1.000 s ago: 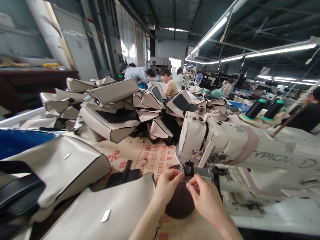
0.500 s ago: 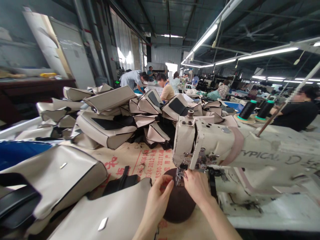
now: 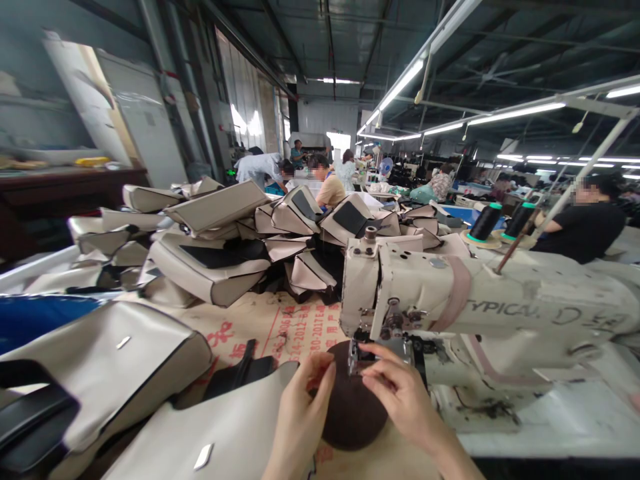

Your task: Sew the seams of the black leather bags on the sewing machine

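Observation:
A dark brown rounded piece (image 3: 356, 417) lies flat at the sewing machine's needle area, its upper part beneath the metal presser foot (image 3: 356, 359). My right hand (image 3: 403, 393) is beside the foot, index finger and thumb apart, with nothing visible between them. Over the left edge of the brown piece, my left hand (image 3: 305, 393) has thumb and fingertips brought together. Whether a thread or anything else is between them is too small to tell. Left of that hand lies a pale grey bag part (image 3: 240, 427) with a small metal tag.
The sewing machine (image 3: 430, 280) fills the right side, with black thread spools (image 3: 485, 223) behind it. A heap of grey and black bag parts (image 3: 215, 260) covers the far table. Another bag part (image 3: 135, 360) lies at left. A person in black (image 3: 583, 223) sits at far right.
My right hand has drawn slightly back from the needle area, and its fingers have spread. My left hand remains near the brown piece's left edge. The camera view has shifted slightly.

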`<move>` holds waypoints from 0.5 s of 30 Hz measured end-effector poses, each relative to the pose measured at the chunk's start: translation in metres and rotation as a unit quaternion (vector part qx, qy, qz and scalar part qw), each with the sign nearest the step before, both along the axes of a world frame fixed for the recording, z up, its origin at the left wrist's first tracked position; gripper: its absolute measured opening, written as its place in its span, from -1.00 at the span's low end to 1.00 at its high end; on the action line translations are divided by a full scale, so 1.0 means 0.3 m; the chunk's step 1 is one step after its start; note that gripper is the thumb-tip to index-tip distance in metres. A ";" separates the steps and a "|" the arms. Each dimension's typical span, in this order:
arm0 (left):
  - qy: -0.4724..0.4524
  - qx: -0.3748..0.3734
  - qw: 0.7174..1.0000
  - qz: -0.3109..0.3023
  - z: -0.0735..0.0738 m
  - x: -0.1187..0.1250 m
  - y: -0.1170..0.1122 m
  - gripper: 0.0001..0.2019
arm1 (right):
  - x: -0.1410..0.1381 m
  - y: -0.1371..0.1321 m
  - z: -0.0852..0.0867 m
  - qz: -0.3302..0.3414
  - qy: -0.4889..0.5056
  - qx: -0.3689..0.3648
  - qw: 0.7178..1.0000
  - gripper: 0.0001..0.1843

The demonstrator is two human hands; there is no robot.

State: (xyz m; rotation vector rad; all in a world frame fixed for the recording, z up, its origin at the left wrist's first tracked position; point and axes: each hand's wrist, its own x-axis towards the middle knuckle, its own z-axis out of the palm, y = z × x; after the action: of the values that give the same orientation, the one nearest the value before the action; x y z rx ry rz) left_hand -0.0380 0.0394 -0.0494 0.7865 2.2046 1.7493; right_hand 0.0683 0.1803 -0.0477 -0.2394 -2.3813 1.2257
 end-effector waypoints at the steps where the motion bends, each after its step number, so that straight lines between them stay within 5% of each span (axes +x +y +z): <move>1: 0.017 0.009 1.000 0.007 0.020 0.008 0.000 -0.79 | -0.007 -0.002 0.005 0.024 -0.020 -0.046 0.998 -0.81; 5: 0.070 0.054 0.996 0.012 0.120 0.033 0.001 -0.80 | -0.008 -0.007 -0.010 0.048 -0.115 -0.148 0.981 -0.79; 8: 0.045 0.089 0.994 -0.047 0.175 0.049 0.030 -0.74 | 0.005 -0.021 -0.028 0.009 -0.107 -0.187 0.976 -0.79; 12: -0.058 0.164 0.977 -0.124 0.198 0.068 0.095 -0.76 | 0.011 -0.056 -0.024 -0.018 -0.083 -0.177 0.981 -0.76; 15: -0.043 0.154 0.980 -0.120 0.212 0.066 0.114 -0.81 | 0.007 -0.071 -0.020 -0.034 -0.074 -0.179 0.981 -0.75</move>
State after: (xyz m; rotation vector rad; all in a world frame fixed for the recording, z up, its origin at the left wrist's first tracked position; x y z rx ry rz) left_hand -0.0183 0.0736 0.0140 0.9749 1.7237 1.9805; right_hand 0.0704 0.1591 -0.0538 -0.5374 -2.2348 1.6485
